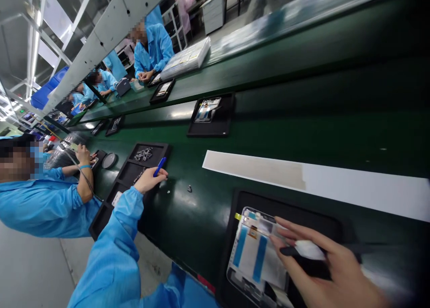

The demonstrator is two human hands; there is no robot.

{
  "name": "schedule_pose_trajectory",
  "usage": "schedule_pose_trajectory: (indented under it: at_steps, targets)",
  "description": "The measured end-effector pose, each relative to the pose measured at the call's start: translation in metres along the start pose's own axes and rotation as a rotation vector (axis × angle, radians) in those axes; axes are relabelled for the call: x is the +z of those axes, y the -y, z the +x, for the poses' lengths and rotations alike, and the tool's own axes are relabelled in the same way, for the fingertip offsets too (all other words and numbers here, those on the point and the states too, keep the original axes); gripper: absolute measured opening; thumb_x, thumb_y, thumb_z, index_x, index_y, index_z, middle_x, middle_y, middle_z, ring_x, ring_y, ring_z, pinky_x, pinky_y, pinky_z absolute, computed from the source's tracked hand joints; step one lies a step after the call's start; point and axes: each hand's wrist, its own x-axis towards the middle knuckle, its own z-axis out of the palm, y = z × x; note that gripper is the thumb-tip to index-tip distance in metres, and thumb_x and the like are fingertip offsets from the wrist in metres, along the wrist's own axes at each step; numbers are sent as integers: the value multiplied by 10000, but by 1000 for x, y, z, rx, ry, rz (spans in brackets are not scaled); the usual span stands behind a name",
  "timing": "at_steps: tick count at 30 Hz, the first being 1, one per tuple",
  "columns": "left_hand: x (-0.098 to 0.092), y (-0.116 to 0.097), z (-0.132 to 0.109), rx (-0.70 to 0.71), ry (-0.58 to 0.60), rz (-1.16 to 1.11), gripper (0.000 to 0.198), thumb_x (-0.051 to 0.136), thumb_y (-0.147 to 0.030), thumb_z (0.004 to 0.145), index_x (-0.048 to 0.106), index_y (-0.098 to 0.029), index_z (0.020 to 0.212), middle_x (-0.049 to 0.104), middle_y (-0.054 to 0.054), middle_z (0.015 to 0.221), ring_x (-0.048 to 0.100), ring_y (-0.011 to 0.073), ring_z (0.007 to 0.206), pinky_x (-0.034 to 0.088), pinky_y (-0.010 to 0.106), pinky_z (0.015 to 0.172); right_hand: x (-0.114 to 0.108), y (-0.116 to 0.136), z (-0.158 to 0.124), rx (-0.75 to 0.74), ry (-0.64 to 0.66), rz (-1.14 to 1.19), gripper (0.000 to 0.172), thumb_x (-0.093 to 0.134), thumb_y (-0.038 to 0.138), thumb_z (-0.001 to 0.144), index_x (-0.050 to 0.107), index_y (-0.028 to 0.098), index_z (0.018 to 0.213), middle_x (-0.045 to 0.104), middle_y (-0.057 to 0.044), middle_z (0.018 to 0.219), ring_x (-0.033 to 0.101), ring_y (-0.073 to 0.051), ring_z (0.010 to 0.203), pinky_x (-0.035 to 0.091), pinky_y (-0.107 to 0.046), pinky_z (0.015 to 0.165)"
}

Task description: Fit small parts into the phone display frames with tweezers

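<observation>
My left hand (150, 179), in a blue sleeve, reaches to the left and pinches a blue pen-like tool (160, 166) at the edge of a black compartment tray (125, 176). One compartment holds a pile of small metal parts (144, 154). My right hand (324, 265) lies over a phone frame (253, 256) with two blue strips, which sits in a black tray (302, 215) at the lower right. Its fingers grip a black tool with a white tip (307, 250), and the fingertips touch the frame's upper part.
A dark green conveyor belt (302, 120) runs across the view with a long white strip (336, 182) on it. Another black tray holding a phone frame (210, 113) lies further off. A small loose part (190, 188) rests on the belt. A co-worker's sleeve (40, 205) is at my left, and other people sit across the belt.
</observation>
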Motion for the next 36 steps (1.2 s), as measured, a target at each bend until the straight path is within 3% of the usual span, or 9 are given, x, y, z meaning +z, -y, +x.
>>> schedule_pose_trajectory:
  at_steps: [4,8,12,19,28,36]
  targets:
    - [32,-5,16,54,71,33,81,669,-130,703,717,-163,759,705,10,703,649,162,726,496,281,793,-4,8,1,-36,55,-5,410,547,652,874,663,312,1073,752,-50,957,656,-205,472,516,-301,348]
    - [47,-5,26,79,82,43,103,623,-151,765,723,-138,783,734,53,753,680,179,755,511,298,809,-5,14,3,-64,40,-6,419,524,622,901,660,262,1068,753,-34,916,686,-213,549,522,-298,387]
    - [46,-3,27,115,44,74,166,585,-200,830,732,-134,869,750,69,825,690,181,795,510,297,832,-5,18,4,-90,23,-11,408,513,623,921,654,261,1049,755,-24,925,709,-213,610,529,-279,400]
    - [46,3,28,178,-61,248,119,638,-158,793,700,-168,894,722,21,804,668,164,789,495,271,804,-6,18,3,-126,27,-20,411,486,633,943,641,264,1040,756,-18,923,724,-206,658,540,-253,412]
    - [40,-7,28,163,-55,606,92,673,-212,822,741,-224,883,712,31,948,667,209,948,488,296,878,-5,14,-1,15,94,-23,423,517,622,915,651,262,1093,744,-22,996,725,-233,785,559,-277,496]
    - [39,-16,23,155,-58,793,146,611,-264,893,736,-235,963,677,39,1044,648,191,1000,480,270,883,-5,13,-3,44,97,-7,422,530,608,898,653,255,1093,739,-34,1002,721,-241,797,561,-286,496]
